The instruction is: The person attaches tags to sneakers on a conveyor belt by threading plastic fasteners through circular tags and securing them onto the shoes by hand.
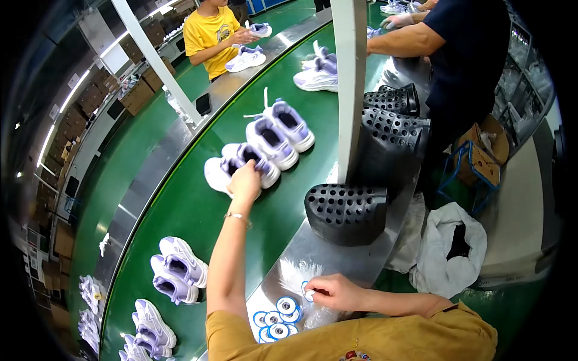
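My left hand (244,182) reaches across the green belt, its fingers closed at the heel and collar of a white and lavender sneaker (217,173). The hand hides much of that shoe's heel. Touching it is its matching sneaker (270,175), with another pair (282,129) just beyond. Near my body, my right hand (337,293) pinches a small white disc with a blue rim (309,293). Several similar blue-rimmed discs (279,330) with dark centres lie in a pile on the metal ledge, beside clear plastic film (319,316).
Black perforated shoe-shaped blocks (346,216) line the metal ledge (295,246) near a white post (351,90). More sneakers (179,271) sit on the green belt (180,216). A co-worker in yellow (208,33) holds a shoe opposite; another in dark clothing (466,54) works at right. A white sack (448,246) lies below.
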`<state>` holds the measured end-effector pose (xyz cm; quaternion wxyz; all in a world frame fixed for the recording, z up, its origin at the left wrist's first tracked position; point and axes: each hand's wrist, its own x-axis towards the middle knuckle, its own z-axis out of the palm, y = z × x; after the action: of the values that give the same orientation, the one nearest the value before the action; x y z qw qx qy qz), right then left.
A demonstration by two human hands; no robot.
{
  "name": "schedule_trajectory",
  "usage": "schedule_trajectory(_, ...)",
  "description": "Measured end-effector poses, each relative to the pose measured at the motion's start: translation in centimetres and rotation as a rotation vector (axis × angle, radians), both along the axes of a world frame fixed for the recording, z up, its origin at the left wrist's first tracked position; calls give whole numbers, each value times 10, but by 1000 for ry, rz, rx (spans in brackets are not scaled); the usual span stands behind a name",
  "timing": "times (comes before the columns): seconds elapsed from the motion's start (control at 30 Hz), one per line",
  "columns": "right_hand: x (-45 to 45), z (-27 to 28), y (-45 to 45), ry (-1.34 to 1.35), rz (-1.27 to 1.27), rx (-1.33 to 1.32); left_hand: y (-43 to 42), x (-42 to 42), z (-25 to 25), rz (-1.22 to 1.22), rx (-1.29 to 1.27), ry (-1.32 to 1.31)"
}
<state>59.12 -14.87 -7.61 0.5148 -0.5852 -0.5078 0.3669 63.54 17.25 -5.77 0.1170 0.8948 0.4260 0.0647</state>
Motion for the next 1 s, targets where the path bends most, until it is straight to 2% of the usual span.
schedule_trajectory(0.17,14,-9,1,-22,-20,24,13,108,-37,-135,-88,-330)
schedule_trajectory(0.23,19,-11,-2,22,-12,-96,5,135,-35,-197,-129,-453)
schedule_trajectory(0.37,27,-10,-3,54,-80,-49,-6,143,-25,-142,-51,-292)
schedule_trajectory(0.63,18,-1,-14,58,-47,8,-11,22,-7,-293,145,69)
schedule_trajectory(0.77,12,10,-22,0,-51,37,-41,-57,-2,-216,108,53)
schedule_trajectory(0.9,2,23,-25,98,-53,-60,-67,-124,-3,-138,135,42)
schedule_trajectory(1.0,-13,30,-28,71,-27,-2,-84,-163,-8,3,192,-3)
